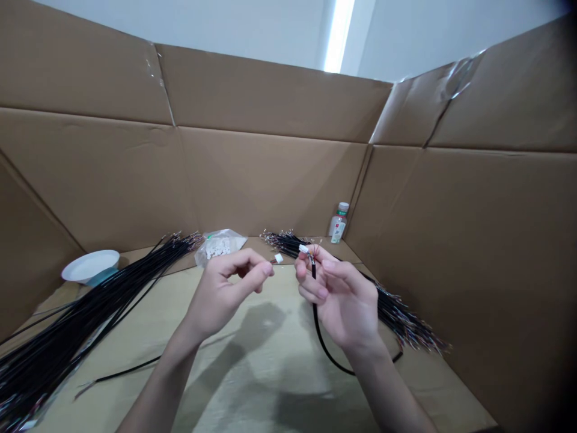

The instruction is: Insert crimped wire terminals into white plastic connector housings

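Observation:
My right hand [340, 294] grips a black cable [315, 273] near its end, with the fingers curled round it. Thin coloured wires come out of the sheath there, beside a white connector [303, 248] at the fingertips. From the hand the cable curves down and passes behind my right wrist. Across from it, my left hand [237, 285] is closed in a pinch, thumb against forefinger. Just past those fingertips shows a small white connector piece [278, 258] with a reddish wire; I cannot tell whether the fingers touch it or it lies behind them.
A large bundle of black cables [103, 307] lies at left, beside a white bowl [92, 266]. At the back are a clear bag of small white parts [220, 245] and a bottle [339, 222]. Another cable bundle [396, 316] lies at right. Cardboard walls [270, 180] enclose the table.

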